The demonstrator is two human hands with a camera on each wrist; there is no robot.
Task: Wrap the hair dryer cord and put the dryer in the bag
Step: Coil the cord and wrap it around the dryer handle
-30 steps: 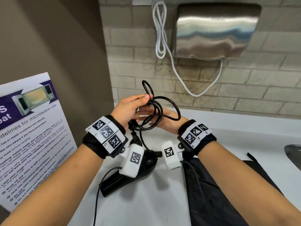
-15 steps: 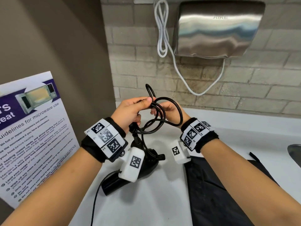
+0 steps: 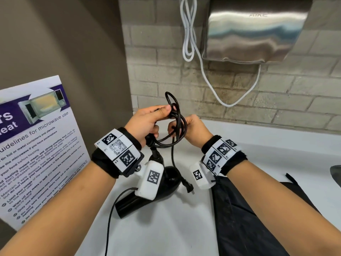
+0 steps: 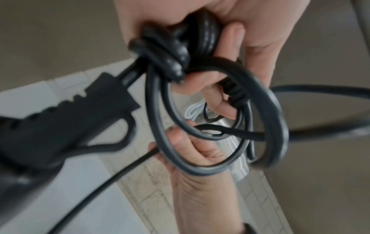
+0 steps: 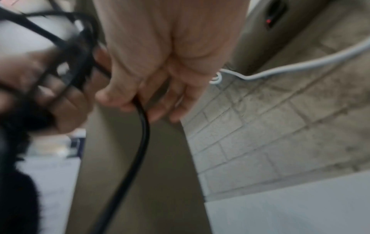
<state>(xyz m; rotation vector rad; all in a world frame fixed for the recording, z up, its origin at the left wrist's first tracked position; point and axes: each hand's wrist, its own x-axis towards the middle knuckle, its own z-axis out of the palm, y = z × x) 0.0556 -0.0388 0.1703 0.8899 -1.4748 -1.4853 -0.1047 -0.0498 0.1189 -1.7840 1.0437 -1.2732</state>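
The black hair dryer [image 3: 166, 180] rests on the white counter [image 3: 166, 228] below my wrists, and its handle end [image 4: 60, 118] rises toward my left hand. My left hand [image 3: 166, 112] grips several bunched loops of the black cord [image 3: 175, 122] above the dryer. My right hand [image 3: 173, 129] pinches a strand of the cord [image 5: 144, 134] just right of those loops. The plug [image 3: 189, 187] hangs by the dryer. The black bag [image 3: 249, 218] lies flat on the counter under my right forearm.
A steel hand dryer [image 3: 258, 30] is fixed to the brick wall, with a white cable [image 3: 188, 34] hanging beside it. A microwave poster [image 3: 33, 145] leans at the left. A sink edge [image 3: 336, 174] shows at the far right.
My right hand has turned from palm up under the loops to pinching the cord beside my left hand. The wide loop has drawn in tighter.
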